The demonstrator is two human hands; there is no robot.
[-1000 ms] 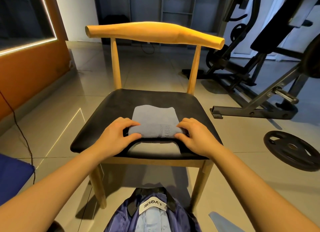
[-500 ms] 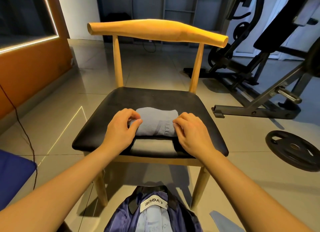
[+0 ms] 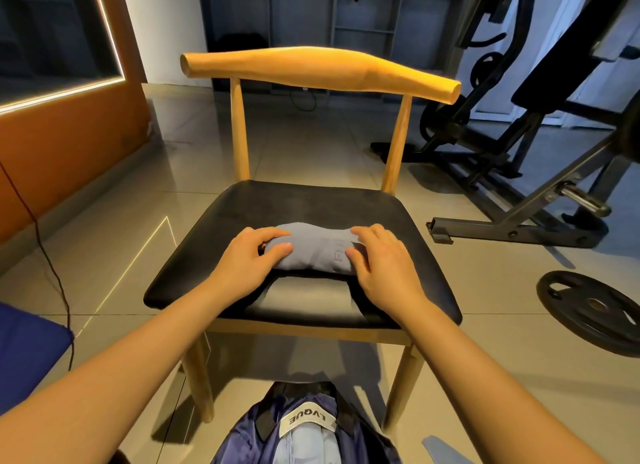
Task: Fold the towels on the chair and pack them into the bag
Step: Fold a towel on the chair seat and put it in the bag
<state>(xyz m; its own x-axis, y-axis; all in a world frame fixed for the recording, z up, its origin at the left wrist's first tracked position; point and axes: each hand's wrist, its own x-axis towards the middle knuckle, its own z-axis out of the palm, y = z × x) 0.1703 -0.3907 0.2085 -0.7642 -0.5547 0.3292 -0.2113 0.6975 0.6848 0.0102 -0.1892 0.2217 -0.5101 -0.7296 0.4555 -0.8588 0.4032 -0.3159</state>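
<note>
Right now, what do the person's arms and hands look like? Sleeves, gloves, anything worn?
The left hand and right hand are bare: no gloves, no rings visible. The left forearm and right forearm are uncovered to the frame edge, so no sleeve shows. No watch, band or marking at either wrist.

left hand (image 3: 246,262), right hand (image 3: 381,269), fingers curled, gripping

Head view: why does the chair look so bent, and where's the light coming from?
Head view: the wide-angle lens bows the chair; warm light hits its backrest; the light strip at left is blown out; the floor shows soft glare; the towel lettering is blurred.
</note>
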